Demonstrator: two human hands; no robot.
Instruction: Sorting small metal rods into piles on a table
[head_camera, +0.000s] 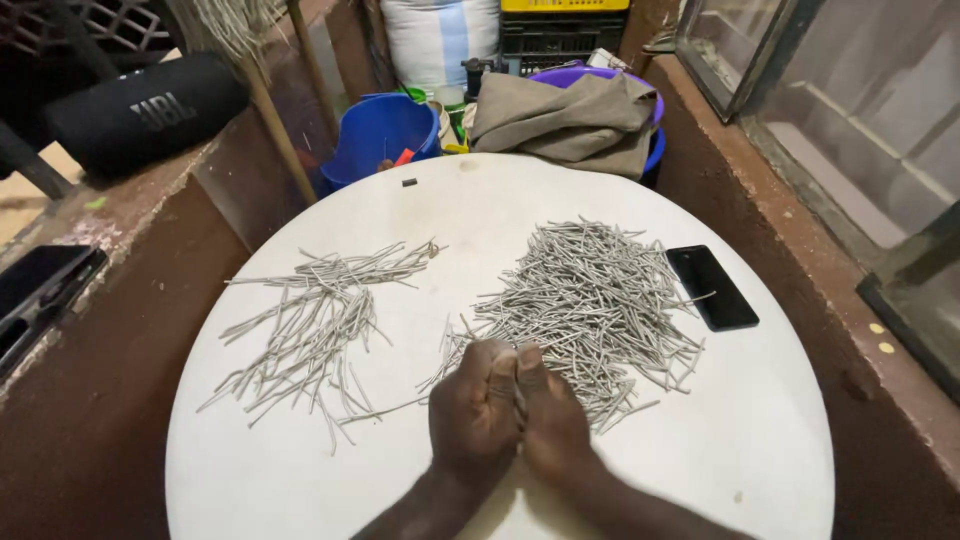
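Left hand (475, 405) and right hand (548, 410) pressed together, fingers curled; whether they pinch a stick cannot be told. Dense pile of grey sticks (590, 300) lies just beyond them; looser pile (315, 320) to their left. Blue bucket (380, 135) beyond the white round table (740, 450), contents unclear. Phone (712, 287) near the right rim; bare tabletop flanks both wrists.

place: makeshift home workshop corner | signs: round white tabletop (300, 470) heaped with grey sticks (590, 300) | beyond its far edge: plastic buckets (375, 135), crate (560, 40), broom (270, 110) | sides: rough brown walls (100, 400)
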